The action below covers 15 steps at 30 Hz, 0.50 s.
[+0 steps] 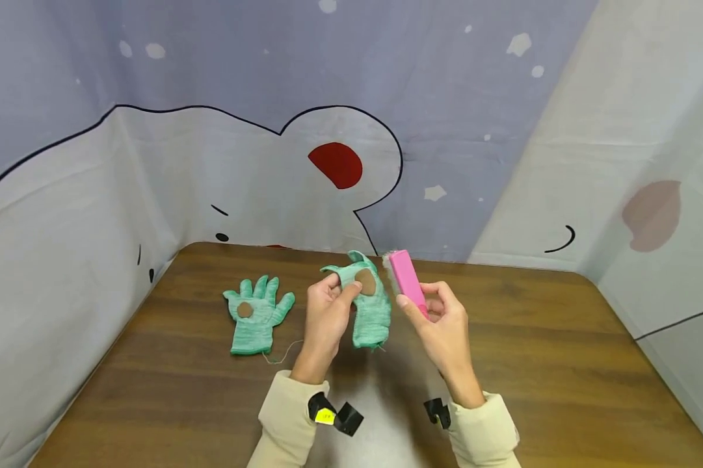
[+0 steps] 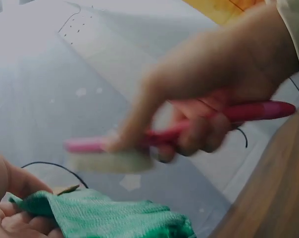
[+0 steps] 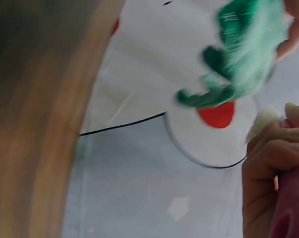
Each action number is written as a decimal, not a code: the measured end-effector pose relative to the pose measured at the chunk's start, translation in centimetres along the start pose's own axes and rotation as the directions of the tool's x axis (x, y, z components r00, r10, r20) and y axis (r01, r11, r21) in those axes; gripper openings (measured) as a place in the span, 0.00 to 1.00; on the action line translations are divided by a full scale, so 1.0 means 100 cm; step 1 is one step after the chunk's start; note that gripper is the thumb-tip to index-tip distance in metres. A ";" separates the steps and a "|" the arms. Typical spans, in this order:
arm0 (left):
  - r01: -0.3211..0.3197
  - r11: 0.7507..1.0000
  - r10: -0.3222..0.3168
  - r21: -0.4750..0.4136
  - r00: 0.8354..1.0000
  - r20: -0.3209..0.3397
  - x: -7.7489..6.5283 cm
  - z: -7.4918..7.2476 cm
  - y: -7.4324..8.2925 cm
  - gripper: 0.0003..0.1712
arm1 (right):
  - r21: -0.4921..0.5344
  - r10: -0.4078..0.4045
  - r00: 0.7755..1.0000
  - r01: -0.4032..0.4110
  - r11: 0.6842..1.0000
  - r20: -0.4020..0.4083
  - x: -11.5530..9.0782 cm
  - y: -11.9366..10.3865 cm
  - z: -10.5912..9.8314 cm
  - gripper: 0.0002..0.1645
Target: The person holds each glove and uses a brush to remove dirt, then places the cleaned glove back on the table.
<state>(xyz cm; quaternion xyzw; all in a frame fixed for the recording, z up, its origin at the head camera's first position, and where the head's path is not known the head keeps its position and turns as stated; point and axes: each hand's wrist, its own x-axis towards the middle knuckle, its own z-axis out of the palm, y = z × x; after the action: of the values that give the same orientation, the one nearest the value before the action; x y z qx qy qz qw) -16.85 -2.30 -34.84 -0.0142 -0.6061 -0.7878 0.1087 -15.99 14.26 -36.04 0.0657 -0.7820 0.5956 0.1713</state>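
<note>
A green knit glove (image 1: 372,320) with a round brown patch (image 1: 365,282) is held up above the table by my left hand (image 1: 326,318), the thumb lying over its palm side. My right hand (image 1: 447,331) grips a pink brush (image 1: 407,278) just right of the glove. In the left wrist view the pale bristles (image 2: 110,162) face down toward the glove (image 2: 120,214), a small gap between them, and the handle (image 2: 261,111) runs back past the fingers. The right wrist view has the glove (image 3: 256,47) with its fingers dangling, blurred.
A second green glove (image 1: 254,333) with a brown patch lies flat on the wooden table (image 1: 532,364) at the left, a loose thread (image 1: 282,359) trailing from its cuff. A printed curtain (image 1: 257,175) hangs behind the table and along its sides.
</note>
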 end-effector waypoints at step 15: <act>0.169 0.959 -0.148 -0.228 0.983 0.106 0.000 0.006 -0.006 0.09 | -0.066 -0.064 0.993 0.071 0.995 0.099 -0.019 -0.046 0.014 0.19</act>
<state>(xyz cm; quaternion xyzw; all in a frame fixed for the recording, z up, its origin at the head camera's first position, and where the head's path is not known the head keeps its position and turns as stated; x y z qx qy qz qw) -17.03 -1.52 -35.28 -0.0131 -0.5115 -0.8590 0.0158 -13.10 11.43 -32.83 0.1150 -0.8070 0.5580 0.1556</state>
